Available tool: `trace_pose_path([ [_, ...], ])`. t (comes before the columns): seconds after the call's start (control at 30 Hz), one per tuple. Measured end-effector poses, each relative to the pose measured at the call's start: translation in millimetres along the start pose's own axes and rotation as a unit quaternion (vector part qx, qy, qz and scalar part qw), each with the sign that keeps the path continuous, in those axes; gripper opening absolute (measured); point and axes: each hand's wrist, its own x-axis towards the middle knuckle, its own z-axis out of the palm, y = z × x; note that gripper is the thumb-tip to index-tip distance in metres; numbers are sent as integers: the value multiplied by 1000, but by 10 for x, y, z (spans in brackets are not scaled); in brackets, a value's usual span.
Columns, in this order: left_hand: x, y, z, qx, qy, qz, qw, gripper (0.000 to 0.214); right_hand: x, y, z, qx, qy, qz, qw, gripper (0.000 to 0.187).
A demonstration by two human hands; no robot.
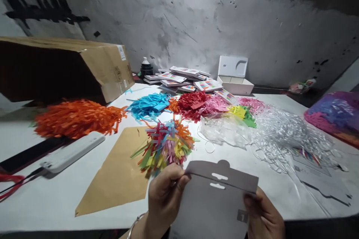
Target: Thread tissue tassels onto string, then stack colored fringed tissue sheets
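My left hand (164, 194) and my right hand (263, 216) both grip a grey cardboard hanger card (215, 198) with two slots near its tabbed top, held low in front of me. The left fingers pinch its upper left corner, the right fingers hold its right edge. Just beyond the left hand lies a bundle of mixed-colour paper strips (165, 145) on the white table (56, 198), next to a brown paper sheet (120, 173).
Piles of paper shreds lie across the table: orange (75, 117), blue (150, 106), red (193, 104), pink, yellow-green. Clear plastic strips (283, 134) spread at right. A cardboard box (64, 67) lies at left, flat packets (185, 78) and a white open box (234, 76) at the back.
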Motion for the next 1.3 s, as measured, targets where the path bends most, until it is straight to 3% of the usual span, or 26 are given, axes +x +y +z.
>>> trace_pose_path([
  [0.1,0,10,4,-51,-91,-127,986,32,31,-71,37,18,26,5,999,35],
  [0.17,-2,15,-13,-41,-100,-172,979,34,62,-102,51,37,10,-4,999,34],
  [0.3,36,7,-74,4,16,-129,992,32,129,-72,23,28,-139,-29,989,43],
  [0.47,113,-2,-79,-13,-75,-186,980,33,218,19,-123,-30,-124,-4,992,36],
  [0.63,113,-104,-101,33,-47,-130,990,25,314,13,-158,55,-255,43,964,29],
  [0.77,160,-98,-73,28,-93,-108,989,23,368,60,-124,117,-235,54,963,17],
  [0.83,221,-52,-58,-9,-171,-69,983,22,419,65,-128,100,-250,12,963,15],
  [0.9,285,-2,-58,-56,-245,-40,967,20,492,33,-158,75,-301,-78,947,16],
  [0.97,325,37,-71,-83,-269,-57,958,21,564,-28,-211,39,-363,-160,917,20],
  [1.07,317,69,-88,-84,-311,-104,941,30,628,-143,-298,-52,-431,-224,873,28],
  [1.17,245,63,-72,-30,-364,-100,926,32,639,-247,-329,-153,-447,-284,834,26],
  [1.3,143,38,-2,74,-354,-89,928,12,636,-337,-219,-273,-398,-373,793,8],
])
